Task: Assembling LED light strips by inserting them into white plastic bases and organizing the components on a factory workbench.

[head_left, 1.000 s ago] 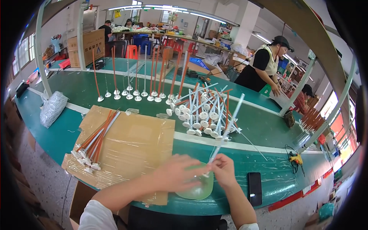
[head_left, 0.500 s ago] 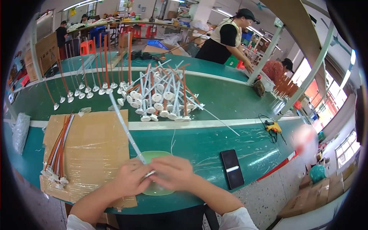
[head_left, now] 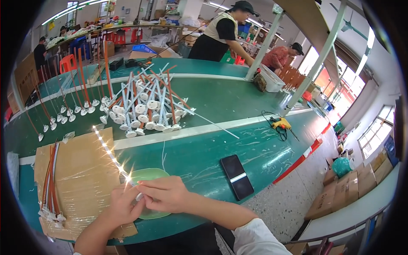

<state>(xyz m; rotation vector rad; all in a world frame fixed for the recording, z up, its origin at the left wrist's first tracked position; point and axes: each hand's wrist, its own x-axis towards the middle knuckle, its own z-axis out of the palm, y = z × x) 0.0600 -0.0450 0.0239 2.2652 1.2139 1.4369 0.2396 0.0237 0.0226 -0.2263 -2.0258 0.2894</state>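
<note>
We work at a long green workbench in a busy workshop. At lower centre, our left hand and right hand pinch a thin clear rod studded with lit points, fingers closed on its lower end above a pale green dish, so it slants toward the upper left, clear of the cardboard sheet.

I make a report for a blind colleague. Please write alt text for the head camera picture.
Two bare hands, left hand and right hand, hold a thin lit light strip over a pale green dish on a green table. A black phone lies to the right, and white and orange sticks are piled behind.
</note>
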